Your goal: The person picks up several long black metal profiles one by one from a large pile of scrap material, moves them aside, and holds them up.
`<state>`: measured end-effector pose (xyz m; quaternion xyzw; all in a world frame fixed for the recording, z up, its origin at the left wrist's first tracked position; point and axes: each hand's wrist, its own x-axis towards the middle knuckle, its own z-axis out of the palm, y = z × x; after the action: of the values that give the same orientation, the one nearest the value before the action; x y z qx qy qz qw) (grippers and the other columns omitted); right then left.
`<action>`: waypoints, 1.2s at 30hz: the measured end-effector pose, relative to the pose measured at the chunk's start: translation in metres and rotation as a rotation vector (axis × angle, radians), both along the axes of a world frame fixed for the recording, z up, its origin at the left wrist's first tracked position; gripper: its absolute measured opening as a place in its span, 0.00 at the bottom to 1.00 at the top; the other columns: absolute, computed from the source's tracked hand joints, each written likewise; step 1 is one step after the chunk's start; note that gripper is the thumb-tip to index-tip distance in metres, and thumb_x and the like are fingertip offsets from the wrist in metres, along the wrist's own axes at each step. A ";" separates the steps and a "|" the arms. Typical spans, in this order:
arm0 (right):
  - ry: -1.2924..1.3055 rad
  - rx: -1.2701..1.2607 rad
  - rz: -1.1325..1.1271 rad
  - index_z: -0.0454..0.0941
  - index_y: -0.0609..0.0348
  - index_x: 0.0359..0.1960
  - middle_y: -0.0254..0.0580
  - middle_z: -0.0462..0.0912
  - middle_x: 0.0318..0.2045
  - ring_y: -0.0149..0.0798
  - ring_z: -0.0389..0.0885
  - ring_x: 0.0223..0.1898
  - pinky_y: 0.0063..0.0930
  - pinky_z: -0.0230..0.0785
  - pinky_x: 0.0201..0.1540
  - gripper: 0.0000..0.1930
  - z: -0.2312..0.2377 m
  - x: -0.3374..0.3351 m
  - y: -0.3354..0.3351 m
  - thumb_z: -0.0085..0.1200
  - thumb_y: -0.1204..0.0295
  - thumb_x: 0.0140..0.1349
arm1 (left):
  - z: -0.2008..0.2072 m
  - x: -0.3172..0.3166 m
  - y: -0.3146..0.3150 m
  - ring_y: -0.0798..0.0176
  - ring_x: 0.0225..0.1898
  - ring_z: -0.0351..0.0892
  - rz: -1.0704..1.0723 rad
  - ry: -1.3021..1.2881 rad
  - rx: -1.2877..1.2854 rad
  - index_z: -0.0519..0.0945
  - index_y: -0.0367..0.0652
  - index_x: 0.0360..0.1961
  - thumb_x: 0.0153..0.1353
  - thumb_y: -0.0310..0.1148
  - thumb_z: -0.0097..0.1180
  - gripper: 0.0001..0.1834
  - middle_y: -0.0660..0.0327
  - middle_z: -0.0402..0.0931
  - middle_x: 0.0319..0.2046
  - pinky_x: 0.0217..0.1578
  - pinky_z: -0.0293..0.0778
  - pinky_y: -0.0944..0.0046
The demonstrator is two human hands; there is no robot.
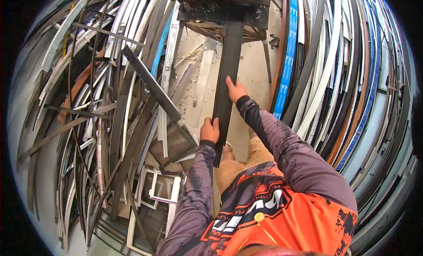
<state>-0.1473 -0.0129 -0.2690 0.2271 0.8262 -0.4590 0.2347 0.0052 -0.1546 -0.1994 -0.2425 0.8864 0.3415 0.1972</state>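
Note:
A long black flat profile bar [229, 57] runs from the dark machine [202, 11] at the far middle down toward my legs. Its far end goes in at the machine's front face. My left hand [209, 130] grips the bar's left edge near its close end, thumb on top. Farther up, my right hand [237, 89] holds the right edge, its thumb lying along the top face. Most fingers of both hands are hidden beneath the bar.
A heap of loose strips and bars [88, 123] fills the left side, with white frames [165, 190] at lower left. Long profiles lie stacked at right, a blue-wrapped strip [288, 57] among them. Scraps litter the floor [252, 66] under the machine.

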 end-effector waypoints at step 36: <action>0.273 -0.063 -0.178 0.75 0.67 0.44 0.56 0.82 0.40 0.52 0.80 0.44 0.38 0.70 0.48 0.24 -0.016 -0.086 0.021 0.53 0.54 0.63 | -0.041 -0.070 0.027 0.29 0.32 0.76 -0.080 -0.055 0.097 0.67 0.36 0.42 0.68 0.45 0.44 0.20 0.34 0.76 0.28 0.33 0.71 0.39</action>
<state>-0.2335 0.0076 -0.2848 0.2276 0.8121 -0.5304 0.0855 -0.0652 -0.1274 -0.2404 -0.2061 0.8719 0.3693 0.2466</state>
